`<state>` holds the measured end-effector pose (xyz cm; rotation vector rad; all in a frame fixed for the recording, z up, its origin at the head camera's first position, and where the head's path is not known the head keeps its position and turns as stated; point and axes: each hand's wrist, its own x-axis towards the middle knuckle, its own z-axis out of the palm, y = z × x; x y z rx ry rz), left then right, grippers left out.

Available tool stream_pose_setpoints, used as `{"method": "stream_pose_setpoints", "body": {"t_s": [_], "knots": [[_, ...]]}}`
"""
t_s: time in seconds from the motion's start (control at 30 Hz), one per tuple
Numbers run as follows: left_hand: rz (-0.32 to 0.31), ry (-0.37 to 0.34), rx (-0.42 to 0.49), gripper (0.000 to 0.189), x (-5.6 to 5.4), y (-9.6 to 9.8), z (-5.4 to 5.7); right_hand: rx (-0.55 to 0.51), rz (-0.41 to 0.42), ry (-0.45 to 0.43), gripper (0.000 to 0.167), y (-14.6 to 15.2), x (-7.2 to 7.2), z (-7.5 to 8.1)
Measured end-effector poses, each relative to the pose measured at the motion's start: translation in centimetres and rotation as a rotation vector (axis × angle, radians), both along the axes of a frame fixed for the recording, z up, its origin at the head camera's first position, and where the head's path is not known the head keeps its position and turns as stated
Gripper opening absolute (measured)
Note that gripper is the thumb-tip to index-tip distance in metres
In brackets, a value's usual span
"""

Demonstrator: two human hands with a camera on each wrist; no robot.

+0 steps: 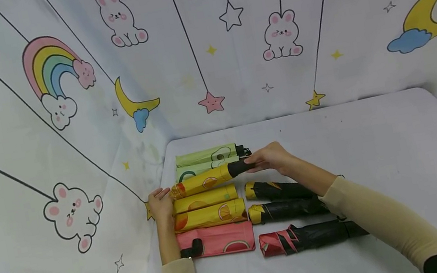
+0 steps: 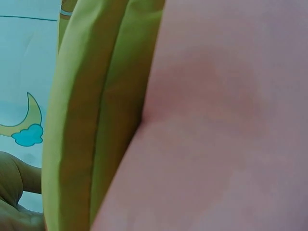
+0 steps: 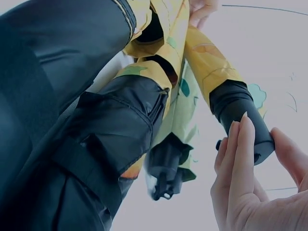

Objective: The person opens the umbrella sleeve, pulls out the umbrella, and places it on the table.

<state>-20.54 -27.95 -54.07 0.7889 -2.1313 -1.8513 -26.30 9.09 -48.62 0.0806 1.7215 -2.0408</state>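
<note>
A folded umbrella in a yellow fruit-print sleeve (image 1: 200,182) is lifted slightly at a slant above the others. Its black handle (image 3: 240,113) sticks out of the sleeve, and my right hand (image 1: 270,159) pinches it between thumb and fingers. At the sleeve's far end, my left hand (image 1: 162,205) holds the fabric; its fingertips (image 3: 203,10) show at the top of the right wrist view. Yellow fabric (image 2: 91,115) stands close up in the left wrist view, where much of the rest is blurred.
Two green avocado-print umbrellas (image 1: 204,156) lie behind. Nearer are two yellow sleeves (image 1: 210,215) and a pink watermelon sleeve (image 1: 228,239). To their right lie two black-and-yellow umbrellas (image 1: 288,208) and a black-and-red one (image 1: 315,236). Patterned cloth wall (image 1: 207,70) borders the white table (image 1: 400,148).
</note>
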Motion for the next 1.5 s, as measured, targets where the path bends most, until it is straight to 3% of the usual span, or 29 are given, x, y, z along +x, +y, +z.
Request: {"method": "stream_pose_setpoints", "body": {"t_s": [0.5,0.8,1.03,1.5], "knots": [[-0.003,0.012,-0.032,0.058,-0.1,0.0,-0.2,0.009,-0.022,-0.007,0.030,1.7,0.3,0.6],[-0.008,-0.006,-0.066,0.058,0.0,0.0,-0.1,-0.019,-0.018,-0.013,0.022,2.4,0.4,0.6],[-0.001,-0.008,-0.043,0.057,-0.1,0.1,-0.2,-0.009,-0.029,-0.003,0.025,3.4,0.7,0.2],[-0.013,0.008,-0.049,0.058,-0.1,0.1,-0.3,-0.007,-0.009,0.027,0.027,5.2,1.1,0.9]]}}
